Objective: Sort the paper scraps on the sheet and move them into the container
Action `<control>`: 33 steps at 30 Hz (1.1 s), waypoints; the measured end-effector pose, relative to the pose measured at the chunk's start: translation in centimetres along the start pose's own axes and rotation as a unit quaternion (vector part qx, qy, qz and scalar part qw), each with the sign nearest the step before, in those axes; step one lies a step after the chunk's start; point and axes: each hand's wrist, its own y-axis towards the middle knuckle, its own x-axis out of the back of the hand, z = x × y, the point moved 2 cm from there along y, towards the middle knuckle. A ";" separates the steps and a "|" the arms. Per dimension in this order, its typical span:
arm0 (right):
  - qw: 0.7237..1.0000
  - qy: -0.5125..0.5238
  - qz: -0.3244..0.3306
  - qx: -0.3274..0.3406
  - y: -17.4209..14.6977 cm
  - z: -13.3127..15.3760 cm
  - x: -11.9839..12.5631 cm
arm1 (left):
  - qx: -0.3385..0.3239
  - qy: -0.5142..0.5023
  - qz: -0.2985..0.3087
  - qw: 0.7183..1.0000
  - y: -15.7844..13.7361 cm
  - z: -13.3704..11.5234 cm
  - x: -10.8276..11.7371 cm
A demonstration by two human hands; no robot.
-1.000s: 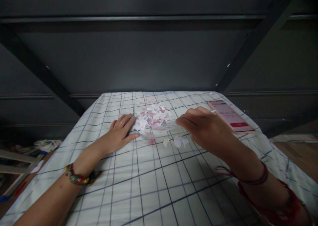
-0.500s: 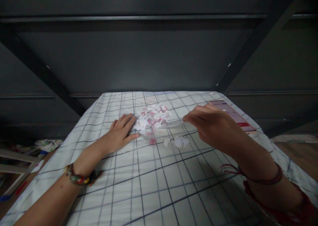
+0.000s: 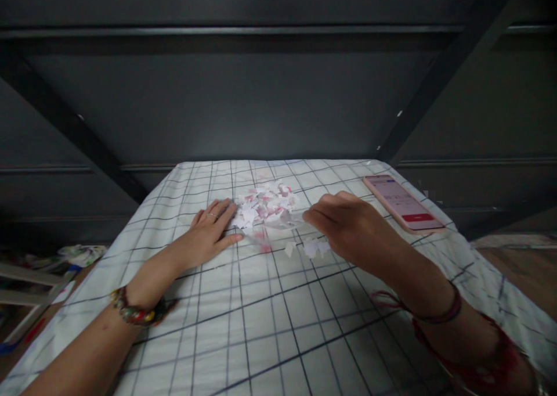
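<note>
A heap of torn paper scraps (image 3: 267, 204), white with pink marks, lies on the checked cloth. Beside its left edge, my left hand (image 3: 213, 225) rests flat with fingers spread, a ring on one of them. My right hand (image 3: 342, 222) is closed in a pinch on the edge of a thin clear plastic film (image 3: 285, 222), which reaches from the front of the heap. Whether this film is a bag or a sheet I cannot tell. Just left of and below my right hand lie a few loose white scraps (image 3: 314, 248).
A phone (image 3: 402, 204) with a lit screen lies at the right edge of the table. The checked tablecloth (image 3: 261, 326) covers the whole top. A dark panelled wall (image 3: 278, 100) stands directly behind. On the left, a pale wooden frame (image 3: 30, 280) stands lower down.
My right hand has moved left toward the heap, and the stretched plastic has gone slack and shorter. More of the phone shows now. My left hand has stayed in place.
</note>
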 end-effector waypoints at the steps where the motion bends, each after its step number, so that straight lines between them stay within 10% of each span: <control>1: 1.000 0.005 -0.007 0.007 0.0 0.1 0.1 | 0.002 0.000 0.002 1.000 0.0 0.0 0.0; 28: 0.987 0.047 0.138 -0.071 -0.9 -1.6 1.1 | -0.012 -0.004 -0.007 1.000 -0.3 0.5 -0.3; 33: 0.994 0.068 0.081 -0.007 -0.7 -0.8 0.7 | -0.013 0.007 -0.010 1.000 -0.1 0.6 -0.4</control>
